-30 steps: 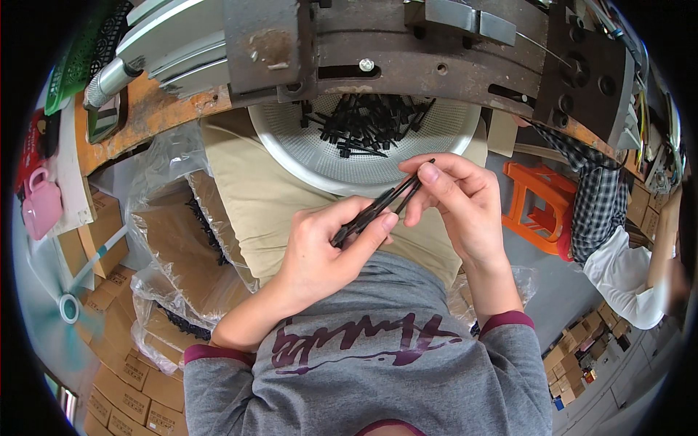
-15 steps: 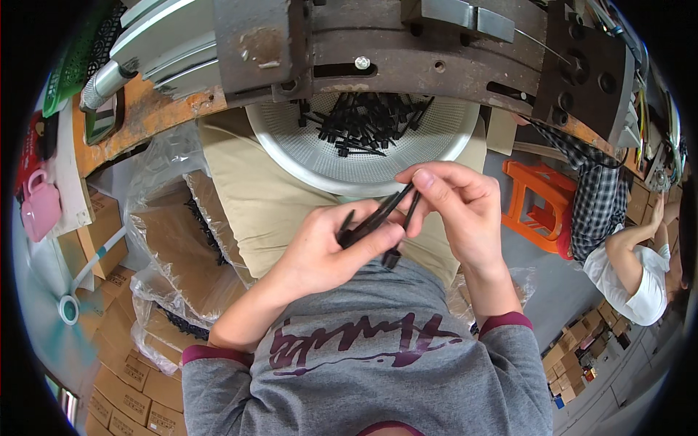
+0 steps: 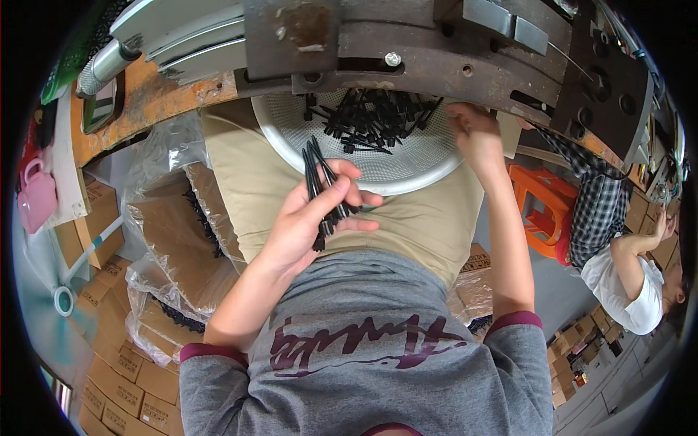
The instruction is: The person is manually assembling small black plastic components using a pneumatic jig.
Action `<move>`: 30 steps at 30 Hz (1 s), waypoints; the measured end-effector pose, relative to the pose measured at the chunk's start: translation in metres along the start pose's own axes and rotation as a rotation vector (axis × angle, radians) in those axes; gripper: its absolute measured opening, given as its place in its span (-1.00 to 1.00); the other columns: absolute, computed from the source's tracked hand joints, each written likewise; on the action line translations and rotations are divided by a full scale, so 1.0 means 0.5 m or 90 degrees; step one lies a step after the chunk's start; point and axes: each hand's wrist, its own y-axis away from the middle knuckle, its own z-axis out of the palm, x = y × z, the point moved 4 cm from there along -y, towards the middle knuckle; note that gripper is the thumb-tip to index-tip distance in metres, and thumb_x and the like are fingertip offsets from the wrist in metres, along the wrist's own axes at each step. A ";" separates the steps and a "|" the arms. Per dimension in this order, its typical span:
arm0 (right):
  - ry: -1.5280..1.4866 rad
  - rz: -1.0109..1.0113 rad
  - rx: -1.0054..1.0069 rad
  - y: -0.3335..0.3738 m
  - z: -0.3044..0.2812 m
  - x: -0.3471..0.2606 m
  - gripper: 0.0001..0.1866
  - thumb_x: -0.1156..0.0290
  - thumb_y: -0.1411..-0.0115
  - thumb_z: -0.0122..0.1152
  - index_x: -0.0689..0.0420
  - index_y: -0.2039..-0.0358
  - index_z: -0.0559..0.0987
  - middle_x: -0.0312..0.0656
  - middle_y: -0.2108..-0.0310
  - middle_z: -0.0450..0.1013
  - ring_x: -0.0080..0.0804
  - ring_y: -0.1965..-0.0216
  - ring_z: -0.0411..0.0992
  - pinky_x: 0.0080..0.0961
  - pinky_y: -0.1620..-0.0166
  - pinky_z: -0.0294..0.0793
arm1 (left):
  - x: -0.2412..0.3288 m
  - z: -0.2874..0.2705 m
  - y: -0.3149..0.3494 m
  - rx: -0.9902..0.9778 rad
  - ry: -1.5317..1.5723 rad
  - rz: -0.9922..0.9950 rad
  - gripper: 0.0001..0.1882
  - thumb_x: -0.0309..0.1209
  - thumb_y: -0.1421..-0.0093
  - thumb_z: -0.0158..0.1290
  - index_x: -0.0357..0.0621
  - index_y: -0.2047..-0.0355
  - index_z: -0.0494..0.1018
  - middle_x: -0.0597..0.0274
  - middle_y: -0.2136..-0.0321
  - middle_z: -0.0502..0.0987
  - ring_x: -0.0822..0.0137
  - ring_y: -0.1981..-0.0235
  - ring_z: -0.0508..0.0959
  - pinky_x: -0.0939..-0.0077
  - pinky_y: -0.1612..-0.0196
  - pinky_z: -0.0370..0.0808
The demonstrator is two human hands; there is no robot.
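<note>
My left hand (image 3: 314, 215) grips a small bundle of thin black plastic strips (image 3: 321, 185), held upright over my lap. My right hand (image 3: 474, 134) reaches out to the right rim of a round white perforated bowl (image 3: 407, 168) resting on my knees. Several more black strips (image 3: 372, 120) lie loose in a heap in the bowl. Whether the right hand's fingers hold a strip I cannot make out.
A heavy rusty metal machine (image 3: 407, 51) arches over the bowl. Clear plastic bags in cardboard boxes (image 3: 174, 240) stand at my left. An orange stool (image 3: 542, 207) and another person in a checked shirt (image 3: 618, 240) are at my right.
Both hands were together at the bundle before. Now my right hand has left it and moved up to the bowl's right rim, and my left hand holds the bundle alone, more upright.
</note>
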 end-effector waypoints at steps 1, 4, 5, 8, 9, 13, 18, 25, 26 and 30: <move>0.091 0.009 -0.075 -0.013 0.018 -0.003 -0.72 0.58 -0.01 0.22 0.05 0.22 0.61 -0.13 0.24 0.49 -0.25 0.21 0.50 -0.42 0.13 0.48 | -0.003 -0.005 -0.003 -0.003 0.010 0.003 -0.74 -0.25 -0.38 -0.17 -0.19 0.13 0.30 0.24 0.47 0.40 0.26 0.20 0.51 0.42 0.24 0.54; 0.273 -0.117 -0.252 -0.042 0.084 0.005 -0.68 0.56 0.06 0.23 0.04 0.23 0.61 -0.13 0.17 0.46 -0.19 0.07 0.44 -0.31 0.00 0.42 | -0.006 -0.018 -0.006 -0.007 0.037 0.013 -0.69 -0.18 -0.38 -0.17 -0.15 0.37 0.35 0.36 0.58 0.28 0.46 0.45 0.42 0.64 0.53 0.37; 0.272 -0.122 -0.218 -0.049 0.103 0.017 -0.67 0.55 0.08 0.24 0.03 0.23 0.62 -0.12 0.16 0.45 -0.18 0.05 0.42 -0.30 -0.03 0.40 | -0.003 -0.008 -0.004 0.015 0.007 0.020 -0.60 -0.13 -0.39 -0.20 -0.09 0.53 0.28 0.38 0.60 0.26 0.52 0.53 0.30 0.67 0.60 0.19; 0.305 -0.153 -0.184 -0.054 0.139 0.031 -0.66 0.53 0.10 0.23 0.01 0.23 0.62 -0.09 0.14 0.44 -0.13 0.01 0.39 -0.26 -0.08 0.37 | -0.004 -0.012 -0.002 0.005 -0.007 0.012 -0.59 -0.11 -0.39 -0.22 -0.08 0.54 0.20 0.38 0.61 0.18 0.52 0.57 0.24 0.69 0.62 0.20; 0.340 -0.177 -0.219 -0.055 0.135 0.016 -0.66 0.53 0.09 0.23 0.00 0.22 0.62 -0.10 0.12 0.43 -0.12 0.02 0.40 -0.26 -0.08 0.37 | -0.004 -0.015 -0.001 0.012 -0.014 0.010 -0.59 -0.11 -0.39 -0.22 -0.08 0.54 0.20 0.38 0.61 0.18 0.52 0.58 0.24 0.69 0.63 0.20; 0.403 -0.223 -0.265 -0.044 0.118 -0.025 -0.66 0.53 0.08 0.21 0.03 0.21 0.62 -0.09 0.07 0.41 -0.11 0.03 0.40 -0.26 -0.06 0.39 | 0.000 -0.022 0.000 0.036 -0.037 0.011 -0.59 -0.10 -0.39 -0.22 -0.09 0.52 0.21 0.37 0.60 0.21 0.53 0.59 0.25 0.69 0.62 0.19; 0.410 -0.188 -0.344 -0.020 0.107 -0.026 -0.79 0.49 -0.05 0.09 0.08 0.32 0.65 -0.11 0.14 0.49 -0.17 0.00 0.41 -0.23 -0.08 0.35 | 0.008 -0.032 0.001 0.060 -0.058 0.037 -0.60 -0.10 -0.39 -0.21 -0.09 0.51 0.22 0.37 0.59 0.23 0.53 0.59 0.26 0.69 0.61 0.20; 0.583 -0.274 -0.474 -0.009 0.073 -0.086 -0.81 0.49 -0.05 0.10 0.04 0.37 0.66 -0.19 0.30 0.56 -0.24 0.24 0.53 -0.31 0.03 0.38 | 0.010 -0.049 0.002 0.075 -0.076 0.051 -0.60 -0.13 -0.39 -0.20 -0.13 0.50 0.32 0.34 0.57 0.32 0.53 0.59 0.33 0.67 0.59 0.24; 0.595 -0.284 -0.481 -0.006 0.072 -0.088 -0.82 0.49 -0.03 0.11 0.04 0.39 0.66 -0.20 0.31 0.56 -0.25 0.24 0.53 -0.29 0.03 0.38 | 0.008 -0.050 0.002 0.075 -0.076 0.051 -0.60 -0.13 -0.39 -0.20 -0.13 0.49 0.33 0.34 0.57 0.33 0.52 0.60 0.33 0.67 0.59 0.24; 0.635 -0.336 -0.464 0.009 0.065 -0.101 -0.83 0.49 0.03 0.13 0.05 0.42 0.65 -0.20 0.37 0.55 -0.29 0.22 0.52 -0.29 0.04 0.40 | 0.002 -0.054 -0.004 0.084 -0.106 0.056 -0.60 -0.12 -0.37 -0.17 -0.14 0.48 0.35 0.33 0.59 0.34 0.53 0.60 0.33 0.68 0.60 0.24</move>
